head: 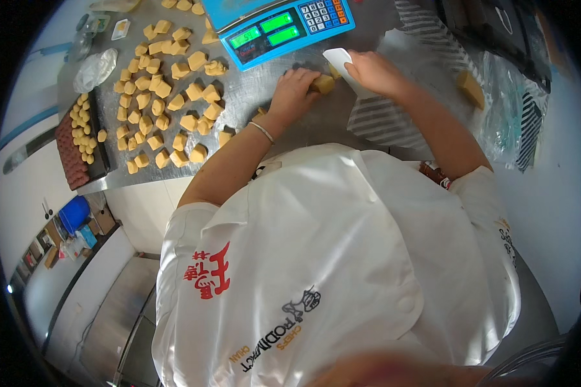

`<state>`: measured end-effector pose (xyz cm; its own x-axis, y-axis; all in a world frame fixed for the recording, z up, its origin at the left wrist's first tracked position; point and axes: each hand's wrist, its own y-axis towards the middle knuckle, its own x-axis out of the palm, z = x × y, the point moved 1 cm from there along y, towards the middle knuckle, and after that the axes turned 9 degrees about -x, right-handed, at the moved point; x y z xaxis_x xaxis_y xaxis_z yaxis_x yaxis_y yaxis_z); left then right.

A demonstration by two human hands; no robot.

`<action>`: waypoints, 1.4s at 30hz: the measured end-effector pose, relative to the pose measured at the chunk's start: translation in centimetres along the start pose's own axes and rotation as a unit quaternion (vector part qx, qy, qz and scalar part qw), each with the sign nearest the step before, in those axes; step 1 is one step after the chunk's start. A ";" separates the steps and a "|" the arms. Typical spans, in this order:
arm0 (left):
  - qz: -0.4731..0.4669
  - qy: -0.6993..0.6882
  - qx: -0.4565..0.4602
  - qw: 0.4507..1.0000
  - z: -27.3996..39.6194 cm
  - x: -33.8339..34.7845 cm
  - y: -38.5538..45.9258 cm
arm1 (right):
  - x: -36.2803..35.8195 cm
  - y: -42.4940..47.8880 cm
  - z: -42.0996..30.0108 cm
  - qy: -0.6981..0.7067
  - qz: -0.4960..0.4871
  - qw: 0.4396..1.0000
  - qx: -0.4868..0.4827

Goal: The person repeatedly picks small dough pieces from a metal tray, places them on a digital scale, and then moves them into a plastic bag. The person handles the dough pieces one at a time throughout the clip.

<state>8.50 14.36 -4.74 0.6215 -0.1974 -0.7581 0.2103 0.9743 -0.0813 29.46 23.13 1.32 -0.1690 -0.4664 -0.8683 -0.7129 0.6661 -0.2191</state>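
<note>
My left hand [292, 94] lies over a yellow dough piece [324, 84] on the steel table, its fingers around the left end; the part under the palm is hidden. My right hand [380, 75] grips a white dough scraper [340, 59] with its blade tilted just right of that piece. A smaller bit of dough [334, 72] shows between the scraper and the piece. Beyond both hands stands a blue digital scale [252, 57] with lit green displays. Many cut dough chunks [158, 106] are spread across the left side, and a few sit close by my left forearm.
At the far left a dark tray [99, 145] holds small dough balls [82, 126] beside a reddish-brown textured mass [71, 152]. A crumpled plastic bag [95, 71] lies above it. On the right are striped plastic sheeting [387, 121], a larger dough block [470, 89] and clear bags [501, 111].
</note>
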 end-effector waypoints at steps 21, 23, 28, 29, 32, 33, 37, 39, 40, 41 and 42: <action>-0.034 -0.111 -0.020 0.993 0.4 -1.4 -2.9 | 2.9 -3.5 -2.3 0.437 0.178 0.875 0.107; -0.052 -0.015 -0.012 0.998 0.6 -1.8 -3.3 | 2.9 -4.6 -1.4 0.427 0.203 0.872 0.123; -0.082 -0.092 -0.126 0.984 0.1 -0.9 -3.4 | 0.0 -6.9 -1.6 0.407 0.264 0.860 0.155; -0.128 -0.215 -0.202 0.947 -0.1 -0.4 -3.0 | -0.3 -7.3 -1.6 0.411 0.270 0.856 0.159; -0.183 -0.568 -0.241 0.765 1.5 -2.2 -2.3 | -0.6 -8.1 -1.4 0.426 0.283 0.843 0.166; -0.180 -0.673 -0.221 0.683 2.7 -3.7 -2.1 | -0.6 -8.1 -1.5 0.430 0.281 0.843 0.161; -0.146 -0.711 -0.172 0.666 4.3 -8.1 -0.4 | -0.2 -8.2 -1.7 0.451 0.255 0.835 0.185; -0.154 -0.773 -0.147 0.597 3.3 -8.9 0.6 | 0.2 -8.3 -1.4 0.453 0.257 0.834 0.180; -0.113 -0.756 -0.211 0.609 3.9 -9.6 1.0 | 0.3 -8.1 -1.4 0.455 0.257 0.835 0.175; -0.099 -0.755 -0.226 0.607 3.5 -10.0 1.4 | 0.4 -8.0 -1.5 0.461 0.265 0.830 0.169; -0.085 -0.754 -0.241 0.605 3.2 -10.6 1.9 | 0.3 -8.0 -1.6 0.467 0.272 0.826 0.162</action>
<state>4.71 17.91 5.24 0.6792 0.1806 0.7114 0.3495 0.7728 -0.5297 34.01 16.69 3.54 -0.9632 -0.1906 -0.1893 -0.1639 0.9753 -0.1480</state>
